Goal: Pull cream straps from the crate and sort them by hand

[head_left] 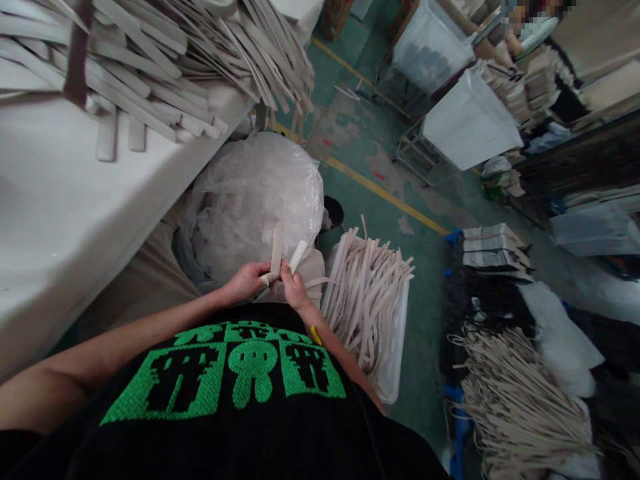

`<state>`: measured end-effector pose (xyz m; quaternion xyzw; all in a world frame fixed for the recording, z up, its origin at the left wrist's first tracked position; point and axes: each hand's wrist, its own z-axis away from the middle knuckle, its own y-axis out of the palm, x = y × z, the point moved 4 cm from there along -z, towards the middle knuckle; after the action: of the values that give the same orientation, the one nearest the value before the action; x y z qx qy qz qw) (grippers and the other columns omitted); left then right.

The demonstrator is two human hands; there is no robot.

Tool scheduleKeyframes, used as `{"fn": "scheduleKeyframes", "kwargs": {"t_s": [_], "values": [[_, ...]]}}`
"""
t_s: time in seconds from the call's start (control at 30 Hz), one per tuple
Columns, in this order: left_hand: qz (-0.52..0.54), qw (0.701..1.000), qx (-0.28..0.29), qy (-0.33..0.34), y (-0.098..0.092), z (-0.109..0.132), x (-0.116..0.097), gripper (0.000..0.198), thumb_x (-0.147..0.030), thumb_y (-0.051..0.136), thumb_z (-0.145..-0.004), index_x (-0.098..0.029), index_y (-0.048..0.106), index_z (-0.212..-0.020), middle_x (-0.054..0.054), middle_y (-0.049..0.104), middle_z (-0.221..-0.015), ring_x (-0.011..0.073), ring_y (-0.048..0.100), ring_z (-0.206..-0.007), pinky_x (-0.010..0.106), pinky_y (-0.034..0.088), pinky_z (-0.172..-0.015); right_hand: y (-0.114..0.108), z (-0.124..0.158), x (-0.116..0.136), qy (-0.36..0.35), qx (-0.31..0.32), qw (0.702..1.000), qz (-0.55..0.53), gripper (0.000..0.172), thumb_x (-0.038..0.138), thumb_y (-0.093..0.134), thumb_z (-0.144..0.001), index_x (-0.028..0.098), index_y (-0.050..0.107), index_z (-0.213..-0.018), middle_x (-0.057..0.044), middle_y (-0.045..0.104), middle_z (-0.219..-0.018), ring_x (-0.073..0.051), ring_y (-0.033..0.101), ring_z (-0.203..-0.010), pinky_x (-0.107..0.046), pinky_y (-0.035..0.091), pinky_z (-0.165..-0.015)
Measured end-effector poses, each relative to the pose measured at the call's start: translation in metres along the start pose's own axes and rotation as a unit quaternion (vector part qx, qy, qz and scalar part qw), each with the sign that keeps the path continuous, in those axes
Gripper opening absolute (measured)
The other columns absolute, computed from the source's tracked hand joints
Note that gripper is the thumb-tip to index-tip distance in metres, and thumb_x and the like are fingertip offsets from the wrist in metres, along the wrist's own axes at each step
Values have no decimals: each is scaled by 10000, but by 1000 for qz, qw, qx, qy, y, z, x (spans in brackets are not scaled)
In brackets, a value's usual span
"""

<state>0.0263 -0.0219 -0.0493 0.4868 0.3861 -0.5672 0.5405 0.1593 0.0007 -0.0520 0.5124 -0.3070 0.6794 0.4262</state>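
Note:
Close in front of my body, my left hand [251, 279] and my right hand [294, 283] meet, both closed on pale beige fabric strips. One strip [277, 248] stands up from between the hands, and another strip end [299, 255] slants up to the right beside it. Whether these are two strips or the ends of one I cannot tell. More of the beige fabric [314, 267] hangs below and to the right of my right hand. Just beyond the hands sits a large bundle wrapped in clear plastic [260, 187].
A white table [45, 180] at the left carries a heap of beige strips [145, 73]. A white bin [400, 333] full of long strips [367, 287] stands at my right. Farther right lies a pile of thin cords [520, 400]. White carts [467, 120] and a person [537, 30] are at the back.

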Motion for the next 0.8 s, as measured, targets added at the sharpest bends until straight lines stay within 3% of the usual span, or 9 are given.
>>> {"fn": "scheduleKeyframes", "kwargs": {"t_s": [0.13, 0.2, 0.23, 0.3, 0.37, 0.47, 0.57, 0.7, 0.8], "values": [[-59, 998, 29, 8, 0, -7, 16, 402, -593, 710, -753, -194, 761, -740, 46, 767, -845, 246, 687, -860, 348, 537, -854, 1, -10, -1, -32, 25, 999, 9, 540, 681, 550, -898, 183, 747, -960, -84, 759, -1033, -228, 681, -1096, -353, 489, -1060], [-56, 995, 66, -48, -2, -14, 29, 404, -581, 704, -756, -182, 747, -704, 45, 755, -783, 221, 681, -782, 332, 542, -803, -10, -17, -5, -32, -27, 999, -31, 513, 660, 551, -904, 176, 721, -882, -70, 757, -886, -200, 719, -891, -329, 563, -906], [-46, 993, 57, -92, -6, -19, 36, 396, -569, 714, -741, -176, 742, -694, 45, 746, -740, 211, 675, -729, 326, 545, -759, -19, -21, -9, -27, -75, 995, -55, 493, 646, 555, -906, 176, 698, -868, -53, 739, -798, -179, 712, -765, -309, 582, -794], [-29, 985, -19, -169, -23, -33, 51, 370, -534, 717, -728, -165, 735, -711, 60, 746, -726, 203, 676, -678, 315, 544, -693, -40, -26, -18, -17, -180, 979, -96, 455, 626, 567, -900, 178, 649, -874, 3, 659, -630, -134, 628, -532, -259, 534, -563], [-34, 971, -131, -199, -48, -51, 60, 338, -488, 664, -769, -155, 726, -785, 91, 764, -825, 202, 697, -709, 308, 544, -684, -59, -31, -28, -11, -247, 963, -103, 440, 617, 591, -881, 178, 613, -882, 51, 578, -542, -101, 534, -411, -223, 443, -443], [-80, 942, -260, -196, -93, -83, 64, 298, -378, 567, -836, -159, 689, -995, 112, 751, -1008, 198, 719, -820, 300, 543, -719, -75, -36, -42, 6, -281, 957, -70, 458, 626, 603, -857, 168, 594, -864, 65, 550, -515, -87, 502, -373, -208, 400, -403], [-146, 900, -360, -197, -135, -109, 61, 344, -307, 618, -810, -166, 631, -1125, 140, 700, -1166, 250, 691, -1050, 327, 537, -821, -81, -39, -50, 28, -296, 953, -51, 470, 633, 581, -855, 164, 595, -869, 57, 568, -532, -93, 524, -381, -212, 412, -406], [-218, 862, -408, -207, -168, -131, 58, 448, -277, 768, -721, -155, 602, -1119, 187, 635, -1276, 342, 573, -1258, 398, 476, -992, -81, -42, -51, 38, -291, 956, -23, 452, 614, 545, -877, 165, 600, -872, 50, 577, -549, -95, 528, -383, -218, 418, -417], [-246, 863, -377, -231, -176, -140, 62, 434, -318, 731, -773, -133, 595, -1142, 197, 645, -1244, 346, 584, -1230, 438, 442, -1027, -81, -42, -51, 48, -285, 957, -15, 437, 604, 520, -889, 175, 600, -879, 43, 576, -556, -103, 530, -396, -227, 421, -427]]}}
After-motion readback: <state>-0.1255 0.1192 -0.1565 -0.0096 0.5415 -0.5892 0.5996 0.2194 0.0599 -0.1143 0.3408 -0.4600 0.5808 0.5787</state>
